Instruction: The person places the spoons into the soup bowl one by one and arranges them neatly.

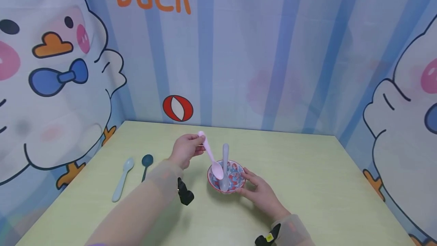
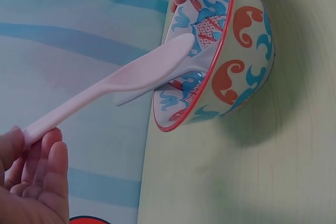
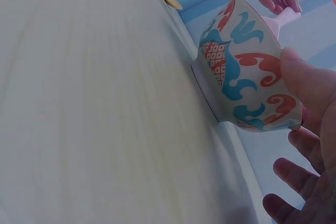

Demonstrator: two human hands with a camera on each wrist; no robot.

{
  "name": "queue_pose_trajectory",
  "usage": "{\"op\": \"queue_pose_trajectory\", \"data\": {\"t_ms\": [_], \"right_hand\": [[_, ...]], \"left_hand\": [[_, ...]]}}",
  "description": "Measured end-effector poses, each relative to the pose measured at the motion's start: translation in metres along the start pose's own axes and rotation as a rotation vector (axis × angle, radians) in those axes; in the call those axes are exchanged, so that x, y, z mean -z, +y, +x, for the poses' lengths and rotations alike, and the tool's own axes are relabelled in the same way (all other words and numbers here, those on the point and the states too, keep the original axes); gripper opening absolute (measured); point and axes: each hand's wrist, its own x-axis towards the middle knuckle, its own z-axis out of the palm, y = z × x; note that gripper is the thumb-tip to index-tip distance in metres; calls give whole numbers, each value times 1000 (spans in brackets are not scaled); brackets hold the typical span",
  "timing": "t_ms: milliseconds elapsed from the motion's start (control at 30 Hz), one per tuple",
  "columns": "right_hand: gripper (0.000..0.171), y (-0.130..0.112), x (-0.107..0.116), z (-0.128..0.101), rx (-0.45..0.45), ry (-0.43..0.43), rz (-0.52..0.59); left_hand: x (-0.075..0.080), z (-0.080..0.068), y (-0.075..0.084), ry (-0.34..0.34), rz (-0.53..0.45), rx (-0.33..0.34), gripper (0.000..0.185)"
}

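My left hand (image 1: pixel 186 150) pinches the handle end of a pale pink plastic spoon (image 1: pixel 211 156), whose scoop hangs over a small round bowl patterned in red and blue (image 1: pixel 235 177). A grey plastic spoon (image 1: pixel 225 166) stands in that bowl, handle up. My right hand (image 1: pixel 261 193) touches the bowl's right side. On the pale green tabletop (image 1: pixel 307 185), well to the left, a light blue spoon (image 1: pixel 122 179) lies just beside a dark teal spoon (image 1: pixel 146 164).

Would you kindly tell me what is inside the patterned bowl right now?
A grey spoon stands in the bowl, handle up. The pink spoon, pinched by the left hand, dips its head in. The bowl's bottom beneath both spoon heads is covered.
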Motion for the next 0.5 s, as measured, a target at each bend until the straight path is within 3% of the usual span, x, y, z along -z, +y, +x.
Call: {"op": "queue_pose_trajectory", "data": {"t_ms": [500], "right_hand": [[61, 2, 0, 0, 22, 1, 6]], "left_hand": [[-25, 5, -4, -69, 135, -24, 31]]}}
